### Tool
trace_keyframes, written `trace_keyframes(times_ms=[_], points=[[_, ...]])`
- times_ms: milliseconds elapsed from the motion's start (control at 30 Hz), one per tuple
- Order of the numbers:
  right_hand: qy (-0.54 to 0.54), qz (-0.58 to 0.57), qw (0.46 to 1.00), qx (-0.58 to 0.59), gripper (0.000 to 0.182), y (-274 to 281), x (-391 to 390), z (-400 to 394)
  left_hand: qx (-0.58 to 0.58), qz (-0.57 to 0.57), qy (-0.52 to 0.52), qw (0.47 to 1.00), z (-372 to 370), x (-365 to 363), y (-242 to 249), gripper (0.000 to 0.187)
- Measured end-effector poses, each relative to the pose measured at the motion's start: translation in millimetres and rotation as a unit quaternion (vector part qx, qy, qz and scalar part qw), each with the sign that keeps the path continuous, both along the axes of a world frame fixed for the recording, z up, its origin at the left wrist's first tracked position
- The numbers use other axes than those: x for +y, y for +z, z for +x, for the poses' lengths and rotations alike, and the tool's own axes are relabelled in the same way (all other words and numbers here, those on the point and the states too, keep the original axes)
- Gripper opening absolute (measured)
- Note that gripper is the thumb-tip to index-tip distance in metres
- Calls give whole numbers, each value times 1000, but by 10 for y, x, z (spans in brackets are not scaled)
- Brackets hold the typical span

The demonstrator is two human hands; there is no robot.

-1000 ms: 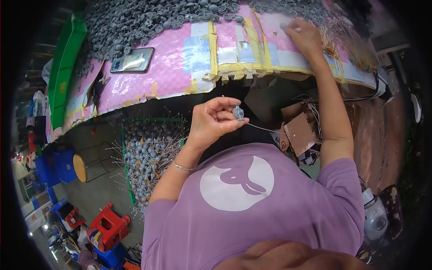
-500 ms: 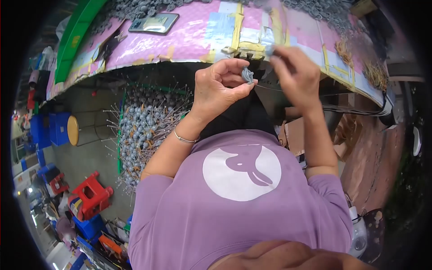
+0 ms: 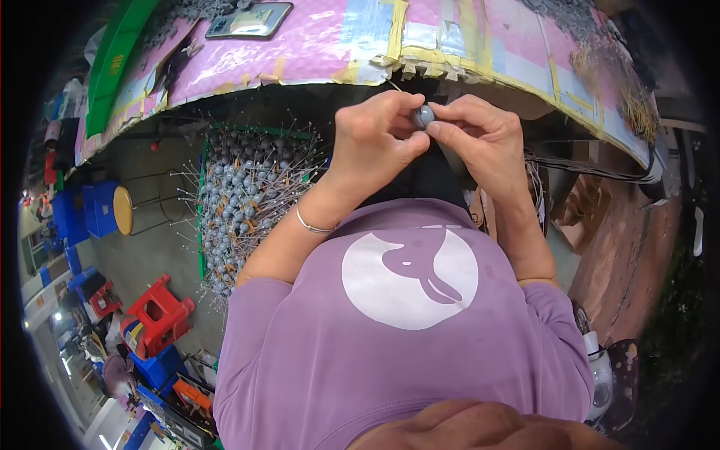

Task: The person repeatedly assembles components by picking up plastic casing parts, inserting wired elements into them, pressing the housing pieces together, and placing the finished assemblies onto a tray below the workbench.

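A small, glossy grey ball [image 3: 424,116] sits between the fingertips of both hands, just in front of the table edge. My left hand [image 3: 375,139], with a bangle [image 3: 311,225] at the wrist, closes thumb and fingers on its left side. From the right, my right hand [image 3: 484,135] pinches the same ball between thumb and forefinger. Fingers hide whatever lies behind or inside the ball. A short, thin pale strand shows above the left fingertips.
A pink, taped table [image 3: 300,52] curves ahead, with a phone [image 3: 250,20], heaped grey pieces [image 3: 559,15] and wire bundles [image 3: 636,120]. A green-edged crate of grey balls on thin stems [image 3: 247,195] stands at lower left. A red stool [image 3: 160,315] is farther left.
My right hand has come left and down to meet the left hand. The grey swirled piece held in the left fingers no longer shows; a rounded grey ball is between both hands.
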State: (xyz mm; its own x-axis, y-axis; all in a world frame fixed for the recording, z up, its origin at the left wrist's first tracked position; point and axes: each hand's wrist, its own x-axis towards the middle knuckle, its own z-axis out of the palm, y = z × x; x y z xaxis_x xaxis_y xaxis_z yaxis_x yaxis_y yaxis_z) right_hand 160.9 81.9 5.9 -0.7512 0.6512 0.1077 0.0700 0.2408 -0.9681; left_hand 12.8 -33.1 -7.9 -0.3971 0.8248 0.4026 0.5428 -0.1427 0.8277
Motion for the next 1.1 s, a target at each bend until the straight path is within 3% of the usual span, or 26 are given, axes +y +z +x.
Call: trace_keyframes(times_ms=[100,133,233,333,367,600,733,833,867,967,1000,1100], points=[[-14,-41,999,30,19,10,-5,-61,136,43,29,989,19,31,25,41],[-17,-57,997,46,18,22,0,-61,131,54,34,989,0,49,49,39],[51,-121,985,113,19,7,226,-16,-70,24,-13,997,-26,116,62,43],[86,-259,948,163,26,-74,291,14,-137,20,-56,989,-19,172,101,46],[98,-308,929,182,27,-145,316,11,-144,17,-65,987,-17,191,87,47],[138,-302,910,250,34,-281,318,-78,-209,-12,-82,974,47,271,93,60],[98,-351,893,264,31,-305,346,-125,-240,7,-72,968,85,361,111,67],[30,-379,893,241,31,-315,337,-160,-250,51,-30,966,111,452,-32,59],[26,-381,891,247,30,-368,336,-178,-258,45,-16,965,98,468,-73,48],[16,-334,905,265,31,-379,279,-188,-191,49,-27,980,34,417,-148,44],[14,-303,912,277,29,-337,266,-184,-170,73,-19,982,43,392,-110,33],[55,-159,954,248,26,-362,328,-64,-63,91,-16,994,14,285,-90,24]])
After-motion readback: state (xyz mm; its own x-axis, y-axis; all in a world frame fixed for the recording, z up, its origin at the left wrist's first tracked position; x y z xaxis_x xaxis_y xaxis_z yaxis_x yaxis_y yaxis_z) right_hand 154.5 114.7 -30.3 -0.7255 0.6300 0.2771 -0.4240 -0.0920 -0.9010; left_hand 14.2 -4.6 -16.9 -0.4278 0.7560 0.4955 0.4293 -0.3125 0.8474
